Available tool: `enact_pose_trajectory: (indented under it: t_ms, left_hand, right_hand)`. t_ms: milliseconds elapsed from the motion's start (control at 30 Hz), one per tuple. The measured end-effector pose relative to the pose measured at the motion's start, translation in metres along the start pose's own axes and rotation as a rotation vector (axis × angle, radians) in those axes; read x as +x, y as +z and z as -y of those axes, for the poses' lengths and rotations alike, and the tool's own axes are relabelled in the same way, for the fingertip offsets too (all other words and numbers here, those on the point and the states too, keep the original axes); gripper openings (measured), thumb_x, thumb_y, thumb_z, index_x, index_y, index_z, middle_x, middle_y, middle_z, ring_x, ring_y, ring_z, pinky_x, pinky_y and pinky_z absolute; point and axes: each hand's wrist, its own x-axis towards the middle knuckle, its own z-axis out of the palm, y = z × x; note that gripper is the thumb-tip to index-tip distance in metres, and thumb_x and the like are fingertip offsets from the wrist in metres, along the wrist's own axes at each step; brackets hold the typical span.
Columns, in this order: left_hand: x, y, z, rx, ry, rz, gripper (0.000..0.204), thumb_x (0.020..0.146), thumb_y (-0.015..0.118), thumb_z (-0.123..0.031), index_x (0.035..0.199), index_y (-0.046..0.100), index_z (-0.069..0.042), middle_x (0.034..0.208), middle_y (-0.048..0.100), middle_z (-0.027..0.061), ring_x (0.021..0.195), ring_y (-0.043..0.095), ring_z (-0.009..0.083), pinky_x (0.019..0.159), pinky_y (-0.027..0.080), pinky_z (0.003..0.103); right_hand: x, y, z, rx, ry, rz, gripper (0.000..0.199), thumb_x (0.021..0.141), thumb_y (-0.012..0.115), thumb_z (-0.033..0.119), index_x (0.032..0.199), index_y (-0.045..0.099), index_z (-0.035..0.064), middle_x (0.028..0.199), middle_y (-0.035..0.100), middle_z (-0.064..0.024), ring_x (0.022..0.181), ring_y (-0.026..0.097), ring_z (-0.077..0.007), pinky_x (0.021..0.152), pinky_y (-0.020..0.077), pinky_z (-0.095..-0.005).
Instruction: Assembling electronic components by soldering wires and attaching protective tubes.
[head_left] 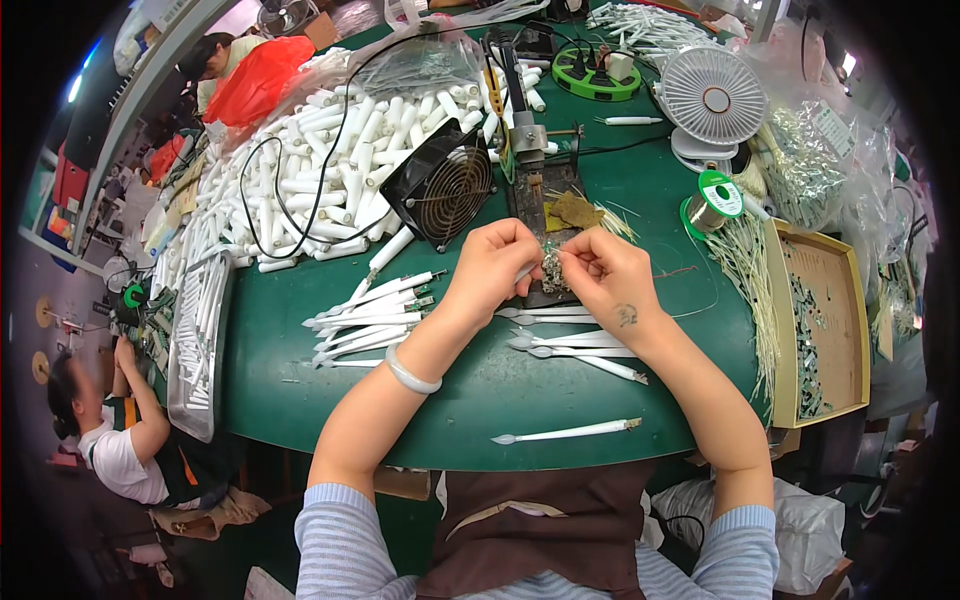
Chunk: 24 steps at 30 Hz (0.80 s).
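Both hands meet over a dark metal stand (540, 200) in the middle of the green table. My left hand (493, 268) is closed, and a pale, slim piece shows at its fingertips; what exactly it is stays hidden. My right hand (608, 280) is pinched close by, its contents too small to make out. Grey crumbly bits (552, 268) lie on the stand between them. Beside my left wrist rests a group of slim white sticks with pointed translucent tips (365, 318). Similar sticks (580, 342) lie under my right wrist, and a single stick (570, 432) lies nearer me.
A pile of white tubes (340, 150), a black fan (440, 188) and a metal tray (180, 400) stand left. Rightward are a solder spool (716, 200), a white desk fan (712, 98), pale wires (745, 290) and a yellow box (840, 330) with small boards. Another person (125, 430) sits far left.
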Motion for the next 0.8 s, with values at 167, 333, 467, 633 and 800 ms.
enact_pose_trajectory:
  t_ms: [167, 333, 467, 633, 800]
  left_hand:
    - [-0.0016, 0.0008, -0.0023, -0.007, 0.041, 0.014, 0.007, 0.084, 0.057, -0.005, 0.078, 0.059, -0.004, 0.065, 0.061, 0.0047, 0.048, 0.051, 0.0078, 0.041, 0.034, 0.021]
    - [-0.0019, 0.0011, -0.0028, 0.017, 0.067, 0.024, 0.006, 0.085, 0.056, -0.005, 0.079, 0.060, -0.004, 0.067, 0.062, 0.0048, 0.049, 0.052, 0.0079, 0.041, 0.034, 0.021]
    - [-0.0036, 0.0005, -0.0024, 0.035, 0.063, 0.036, 0.007, 0.085, 0.056, -0.005, 0.079, 0.059, -0.004, 0.067, 0.062, 0.0047, 0.049, 0.052, 0.0078, 0.041, 0.034, 0.021]
    - [-0.0072, -0.0011, 0.0007, 0.053, -0.001, 0.066, 0.007, 0.085, 0.056, -0.005, 0.078, 0.059, -0.005, 0.067, 0.062, 0.0045, 0.049, 0.051, 0.0077, 0.041, 0.034, 0.021]
    - [-0.0070, -0.0003, 0.0011, 0.045, -0.035, 0.054, 0.007, 0.086, 0.056, -0.006, 0.078, 0.058, -0.005, 0.067, 0.062, 0.0044, 0.049, 0.051, 0.0081, 0.041, 0.034, 0.021]
  right_hand:
    - [0.0003, -0.0010, 0.0042, -0.002, -0.002, 0.002, 0.006, 0.087, 0.068, 0.000, 0.088, 0.063, -0.0037, 0.075, 0.062, -0.0022, 0.062, 0.051, -0.0022, 0.054, 0.0430, -0.0186]
    - [-0.0003, 0.0002, 0.0053, -0.009, -0.026, -0.010, 0.006, 0.087, 0.067, 0.000, 0.088, 0.063, -0.0033, 0.075, 0.062, -0.0013, 0.062, 0.051, -0.0017, 0.053, 0.0421, -0.0183]
    - [0.0003, -0.0014, 0.0032, 0.030, 0.015, -0.013, 0.007, 0.087, 0.068, 0.000, 0.090, 0.062, -0.0018, 0.072, 0.057, 0.0021, 0.059, 0.045, 0.0002, 0.051, 0.0365, -0.0174]
    - [0.0026, -0.0044, 0.0058, 0.017, 0.039, 0.017, 0.010, 0.086, 0.069, 0.002, 0.093, 0.062, -0.0007, 0.067, 0.051, 0.0062, 0.057, 0.038, 0.0013, 0.049, 0.0303, -0.0174]
    - [0.0014, -0.0014, -0.0015, 0.056, 0.108, 0.065, 0.009, 0.086, 0.070, 0.002, 0.092, 0.064, -0.0008, 0.066, 0.052, 0.0074, 0.057, 0.039, 0.0016, 0.050, 0.0307, -0.0173]
